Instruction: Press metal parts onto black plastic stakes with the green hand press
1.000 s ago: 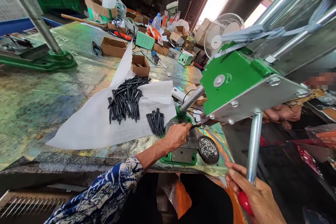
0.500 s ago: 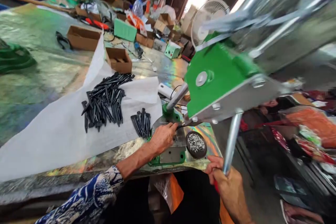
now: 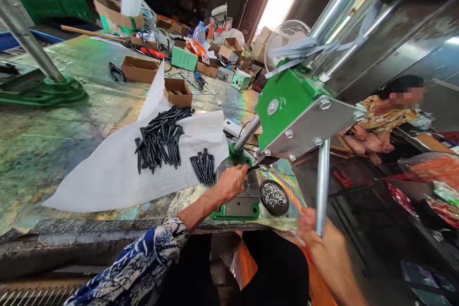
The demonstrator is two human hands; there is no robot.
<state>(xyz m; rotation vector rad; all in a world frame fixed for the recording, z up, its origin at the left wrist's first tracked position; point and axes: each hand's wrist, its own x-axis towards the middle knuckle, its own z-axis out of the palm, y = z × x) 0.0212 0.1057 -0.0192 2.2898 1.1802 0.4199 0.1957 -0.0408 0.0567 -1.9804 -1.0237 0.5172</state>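
My left hand pinches a thin black part and holds it on the grey base plate under the head of a green hand press. My right hand grips the press's steel lever near its lower end. A small black dish of shiny metal bits sits just right of the base plate. On a white sheet left of the press lie a large pile of black pointed parts and a smaller bunch.
A second green press stand stands at the far left. Open cardboard boxes, pliers, small green units and a white fan crowd the back of the table. Another person sits low at the right.
The view swung left and back. My right hand on the lever has shifted slightly; my left hand stays at the press base with the black part.
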